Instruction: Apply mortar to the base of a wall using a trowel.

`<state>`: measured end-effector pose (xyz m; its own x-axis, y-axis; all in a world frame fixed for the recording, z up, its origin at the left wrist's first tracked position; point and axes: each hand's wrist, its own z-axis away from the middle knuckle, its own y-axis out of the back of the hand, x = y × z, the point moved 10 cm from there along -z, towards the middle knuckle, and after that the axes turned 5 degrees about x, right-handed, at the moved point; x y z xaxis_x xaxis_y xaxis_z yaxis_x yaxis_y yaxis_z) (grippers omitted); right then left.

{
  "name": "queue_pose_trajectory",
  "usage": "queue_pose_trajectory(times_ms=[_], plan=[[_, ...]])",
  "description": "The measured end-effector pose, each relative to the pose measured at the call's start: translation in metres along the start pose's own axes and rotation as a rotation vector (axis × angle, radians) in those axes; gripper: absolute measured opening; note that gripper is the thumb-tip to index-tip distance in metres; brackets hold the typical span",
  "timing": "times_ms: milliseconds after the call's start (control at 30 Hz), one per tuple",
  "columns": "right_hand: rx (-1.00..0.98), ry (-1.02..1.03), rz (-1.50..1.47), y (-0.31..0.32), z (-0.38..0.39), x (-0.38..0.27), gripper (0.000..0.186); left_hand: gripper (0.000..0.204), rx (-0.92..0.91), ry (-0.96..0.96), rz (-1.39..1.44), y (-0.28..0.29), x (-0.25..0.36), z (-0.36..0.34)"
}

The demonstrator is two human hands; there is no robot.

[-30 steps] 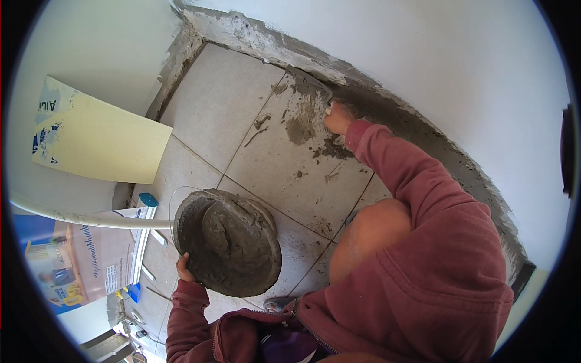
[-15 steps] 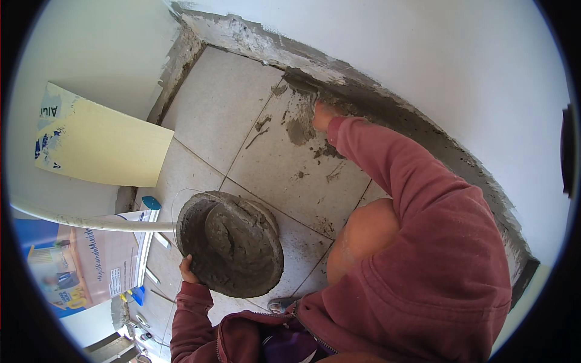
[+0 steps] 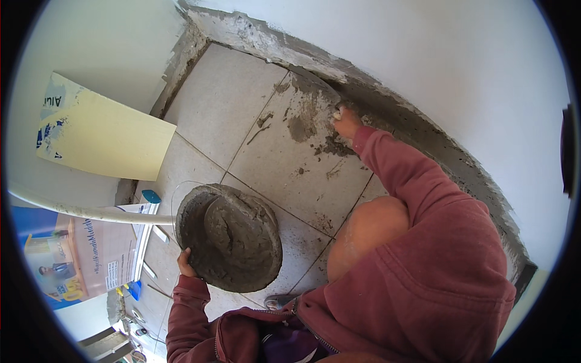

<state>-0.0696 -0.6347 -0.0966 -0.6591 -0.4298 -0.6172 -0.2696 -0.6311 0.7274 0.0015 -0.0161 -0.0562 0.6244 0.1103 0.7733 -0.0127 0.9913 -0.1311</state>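
Pale square tiles cover the floor (image 3: 200, 103), running up to a white wall (image 3: 472, 72) on the far right and another wall (image 3: 109, 42) on the far left, with a strip of rough grey mortar (image 3: 423, 136) along the foot of the far-right one. At this base, the right hand (image 3: 347, 123) is closed around what looks like a flat trowel (image 3: 324, 86); its handle is mostly hidden, and the thin blade points left, close to the wall's foot. Smeared mortar (image 3: 301, 128) lies on the tiles just beside the blade, with darker crumbs (image 3: 336, 145) below the right hand.

Nearer and to the left, the left hand (image 3: 184, 262) holds the near-left rim of a round bucket (image 3: 275, 257), fingers narrow on its edge. The bucket leans, its mouth showing thick grey mix (image 3: 227, 224) inside, and a thin wire handle (image 3: 174, 199) loops out on its left. Beside it, a white pipe (image 3: 109, 215) stretches left over a printed banner (image 3: 91, 248). Farther left, a yellow board (image 3: 106, 133) leans by the wall. The person's bare knee (image 3: 369, 236) is bent between the bucket and the right sleeve (image 3: 411, 166).
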Motion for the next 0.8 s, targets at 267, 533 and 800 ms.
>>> queue_pose_trajectory(times_ms=[267,533,800], plan=[[-0.112,0.082,0.324,0.001,0.000,0.011,0.049,0.045,-0.058,0.034,-0.004,0.013,-0.008,-0.011],[0.000,0.058,0.021,0.033,0.017,0.017,0.042,0.049,-0.050,0.021,-0.073,0.021,-0.010,-0.015],[-0.070,0.050,0.270,0.037,0.023,0.046,0.039,0.050,-0.091,0.051,-0.041,0.012,-0.011,-0.015]])
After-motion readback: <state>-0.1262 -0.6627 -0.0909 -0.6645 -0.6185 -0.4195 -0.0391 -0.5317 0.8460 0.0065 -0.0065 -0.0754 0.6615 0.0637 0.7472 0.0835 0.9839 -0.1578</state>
